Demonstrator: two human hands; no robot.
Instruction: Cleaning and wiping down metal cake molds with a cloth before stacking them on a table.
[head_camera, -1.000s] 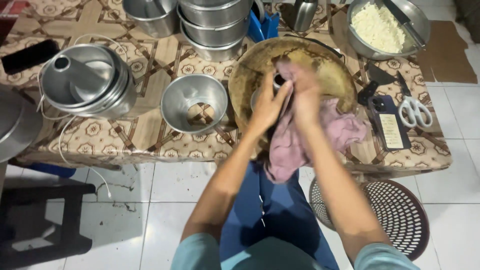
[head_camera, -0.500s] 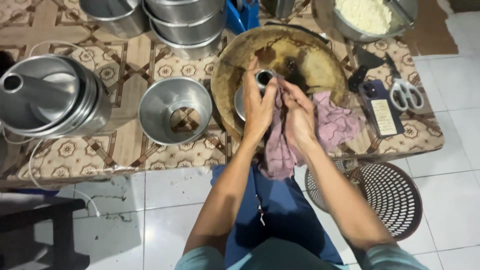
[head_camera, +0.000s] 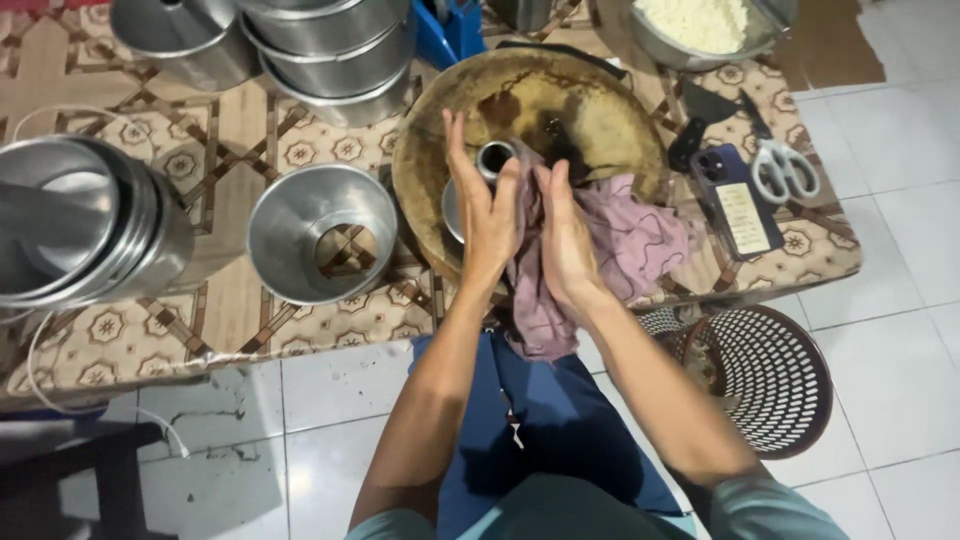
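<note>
A person seated at the near edge of a patterned table pressed both hands around a pinkish-mauve cloth (head_camera: 600, 240), whose loose, crumpled folds draped over the table edge towards the lap. The left hand (head_camera: 487, 215) stood flat and open, fingers straight and pointing away, its palm against the cloth and beside the short metal centre tube (head_camera: 495, 158) of a small ring-shaped tin. The right hand (head_camera: 565, 235) lay half-closed on the other side, pressing the fabric towards the left palm. Whether either hand fully gripped the tin itself could not be told, as the cloth hid most of it.

The work appeared to be a wiping or greasing of the small tin over a wide, round, brown-stained tray (head_camera: 600, 110) at the middle of the near edge; the next move would seem to call for turning the tin within the cloth while keeping a firm hold on slick metal.

Just left of the tray stood a bottomless, dull aluminium cake ring (head_camera: 300, 200), with a stack of shiny tube pans (head_camera: 85, 225) at the left edge. Near the right corner lay a dark phone (head_camera: 738, 195) and white-handled scissors (head_camera: 785, 170). Along the far edge sat stacked round tins (head_camera: 330, 50) and a steel bowl of pale shredded food (head_camera: 700, 25). A perforated plastic basket (head_camera: 775, 380) rested on the tiled floor
</note>
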